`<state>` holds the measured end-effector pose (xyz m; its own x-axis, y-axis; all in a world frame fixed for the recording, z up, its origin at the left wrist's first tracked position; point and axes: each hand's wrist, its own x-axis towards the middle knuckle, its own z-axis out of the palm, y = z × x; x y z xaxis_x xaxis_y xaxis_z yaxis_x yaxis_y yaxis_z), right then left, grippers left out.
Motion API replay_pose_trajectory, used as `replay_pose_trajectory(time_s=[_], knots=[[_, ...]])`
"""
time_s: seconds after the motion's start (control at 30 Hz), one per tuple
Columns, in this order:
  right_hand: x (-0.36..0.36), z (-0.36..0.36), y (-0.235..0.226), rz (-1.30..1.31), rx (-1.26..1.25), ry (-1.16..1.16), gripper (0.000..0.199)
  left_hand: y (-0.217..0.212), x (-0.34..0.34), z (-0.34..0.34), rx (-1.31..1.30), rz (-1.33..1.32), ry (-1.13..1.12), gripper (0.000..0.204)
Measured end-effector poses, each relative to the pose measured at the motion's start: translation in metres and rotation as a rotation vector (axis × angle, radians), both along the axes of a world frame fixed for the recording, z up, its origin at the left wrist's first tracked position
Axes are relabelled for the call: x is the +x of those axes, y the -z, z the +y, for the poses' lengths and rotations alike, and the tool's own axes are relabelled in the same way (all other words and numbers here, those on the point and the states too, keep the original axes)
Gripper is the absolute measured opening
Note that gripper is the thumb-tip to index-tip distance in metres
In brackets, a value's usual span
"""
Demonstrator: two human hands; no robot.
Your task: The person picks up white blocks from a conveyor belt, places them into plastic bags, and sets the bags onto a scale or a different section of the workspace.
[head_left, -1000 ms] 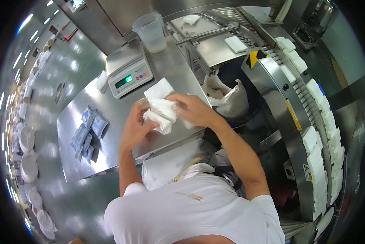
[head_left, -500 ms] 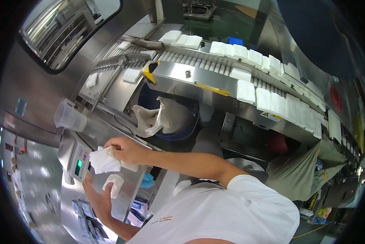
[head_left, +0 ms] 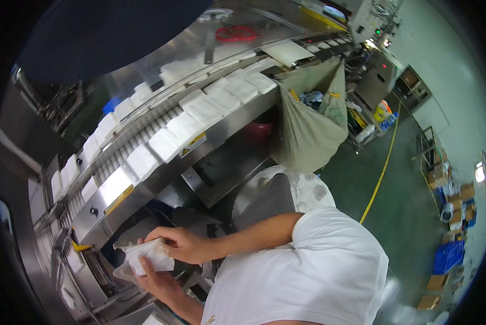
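In front of my body at the lower left, a stack of folded white wipes [head_left: 155,253] is held between both hands. My right hand [head_left: 188,245] pinches its upper right side with bent fingers. From below, my left hand [head_left: 159,284] grips the stack, with the thumb lying across its front. Just beyond the stack, the pale bag [head_left: 123,272] lining a bin partly shows; my hands and the wipes cover the rest.
A metal roller conveyor [head_left: 164,112] runs diagonally past my hands, with several white wipe stacks [head_left: 202,105] along it. A beige cloth bag [head_left: 313,124] hangs at its far end. A yellow floor line [head_left: 382,176] and cardboard boxes [head_left: 455,203] lie to the right.
My view has swung right. Both hands have left the area by the scale and are now together on the wipes. My left hand has closed; before, it was spread beside a white stack on the table.
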<state>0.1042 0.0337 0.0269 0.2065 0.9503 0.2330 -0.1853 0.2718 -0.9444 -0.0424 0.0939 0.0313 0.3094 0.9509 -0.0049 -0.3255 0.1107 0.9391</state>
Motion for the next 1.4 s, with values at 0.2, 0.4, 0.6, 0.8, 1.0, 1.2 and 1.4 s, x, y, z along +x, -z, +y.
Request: replay_pose_trajectory(time_s=[0.2, 0.4, 0.6, 0.8, 1.0, 1.2, 1.4], knots=[[0.062, -0.047, 0.016, -0.037, -0.154, 0.141, 0.039, 0.007, 0.068, 0.002, -0.022, 0.034, 0.322, 0.058], [0.094, -0.067, 0.034, 0.183, -0.167, 0.298, 0.026, 0.000, 0.102, 0.005, 0.076, 0.066, 0.480, 0.067], [0.095, -0.080, 0.001, 0.122, -0.054, 0.235, 0.032, -0.015, 0.104, -0.006, 0.068, -0.099, 0.471, 0.080], [0.109, -0.068, -0.026, -0.295, 0.013, 0.275, 0.046, -0.028, 0.100, -0.010, 0.365, 0.115, 0.441, 0.083], [0.111, -0.063, -0.026, -0.367, 0.102, 0.254, 0.040, -0.031, 0.097, -0.008, 0.584, 0.293, 0.424, 0.086], [0.106, -0.061, -0.011, 0.065, -0.083, 0.285, 0.022, -0.018, 0.090, -0.001, 0.166, -0.103, 0.675, 0.095], [0.106, -0.056, -0.008, 0.268, -0.123, 0.364, 0.019, -0.010, 0.082, 0.000, -0.351, -0.320, 0.759, 0.049]])
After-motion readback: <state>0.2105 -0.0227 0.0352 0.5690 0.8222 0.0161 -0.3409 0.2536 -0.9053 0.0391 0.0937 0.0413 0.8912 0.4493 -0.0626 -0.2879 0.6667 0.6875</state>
